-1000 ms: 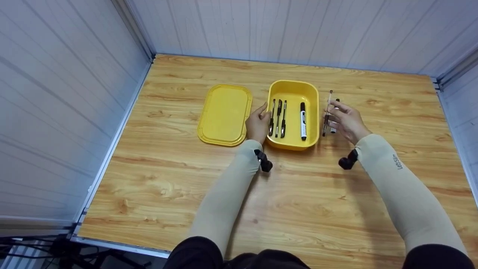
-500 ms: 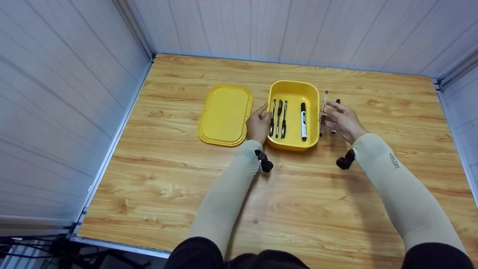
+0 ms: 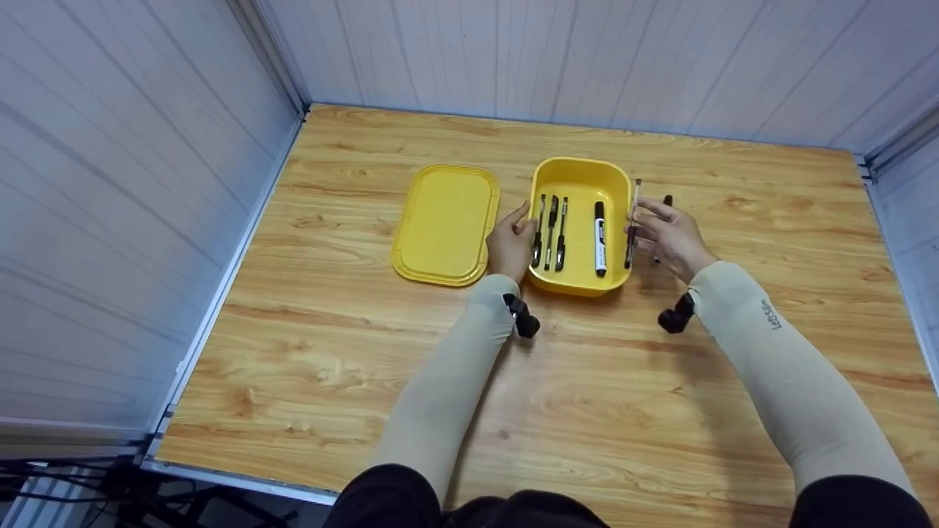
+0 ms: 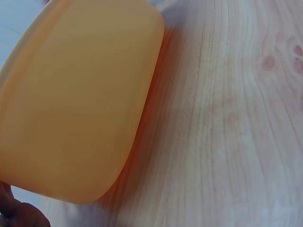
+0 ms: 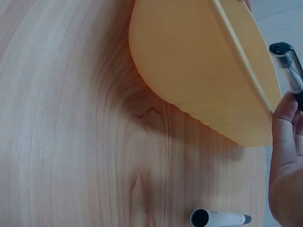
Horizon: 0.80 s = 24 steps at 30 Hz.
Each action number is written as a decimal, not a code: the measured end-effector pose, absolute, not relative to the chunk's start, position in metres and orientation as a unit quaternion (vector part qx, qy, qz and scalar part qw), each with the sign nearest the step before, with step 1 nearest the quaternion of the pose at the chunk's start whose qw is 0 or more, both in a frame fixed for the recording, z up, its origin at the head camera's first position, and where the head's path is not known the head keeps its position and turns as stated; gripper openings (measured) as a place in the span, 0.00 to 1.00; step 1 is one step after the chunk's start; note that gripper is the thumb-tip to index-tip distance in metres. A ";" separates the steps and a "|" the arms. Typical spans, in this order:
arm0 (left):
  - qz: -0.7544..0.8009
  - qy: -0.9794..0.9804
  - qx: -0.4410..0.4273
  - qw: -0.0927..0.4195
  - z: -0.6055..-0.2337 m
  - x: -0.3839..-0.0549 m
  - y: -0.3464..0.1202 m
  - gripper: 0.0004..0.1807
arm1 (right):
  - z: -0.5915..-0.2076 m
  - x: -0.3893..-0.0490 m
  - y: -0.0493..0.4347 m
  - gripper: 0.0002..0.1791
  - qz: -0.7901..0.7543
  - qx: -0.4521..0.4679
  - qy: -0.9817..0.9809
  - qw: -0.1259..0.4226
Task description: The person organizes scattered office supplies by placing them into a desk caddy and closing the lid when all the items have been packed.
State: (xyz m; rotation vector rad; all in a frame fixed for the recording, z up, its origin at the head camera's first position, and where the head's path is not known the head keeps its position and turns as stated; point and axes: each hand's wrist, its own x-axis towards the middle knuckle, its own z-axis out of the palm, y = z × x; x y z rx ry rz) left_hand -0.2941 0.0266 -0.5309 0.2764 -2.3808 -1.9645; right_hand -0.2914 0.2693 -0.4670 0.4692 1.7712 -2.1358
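A gel pen [image 3: 636, 198] with a clear barrel and dark cap is pinched in my right hand [image 3: 676, 238], upright along the right rim of a yellow box [image 3: 579, 287]. My left hand [image 3: 509, 248] grips the left side of the box, its thumb at the rim. Inside the box lie three dark pens, such as the middle pen [image 3: 552, 227], in a row on the left, and a white marker [image 3: 600, 242] with a black cap on the right. In the right wrist view the pen's capped end [image 5: 284, 52] shows above the fingers.
A yellow lid [image 3: 447, 224] lies flat on the wooden table [image 3: 308, 352], left of the box. A second black-capped marker [image 5: 220, 218] lies on the table right of the box, partly hidden by my right hand in the head view. Pale panel walls [image 3: 469, 59] enclose the table.
My right hand has moved left with the gel pen, from beside the box to its right rim. My left hand stays at the box's left side.
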 end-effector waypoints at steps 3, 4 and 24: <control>-0.636 -0.766 0.089 0.019 -0.531 -0.294 0.027 0.22 | -0.467 -0.291 0.268 0.29 -0.747 0.164 0.624 0.159; -0.636 -0.766 0.089 0.020 -0.531 -0.294 0.026 0.21 | -0.466 -0.291 0.268 0.29 -0.746 0.164 0.625 0.159; -0.636 -0.767 0.082 0.015 -0.529 -0.292 0.027 0.22 | -0.462 -0.296 0.255 0.29 -0.741 0.177 0.627 0.161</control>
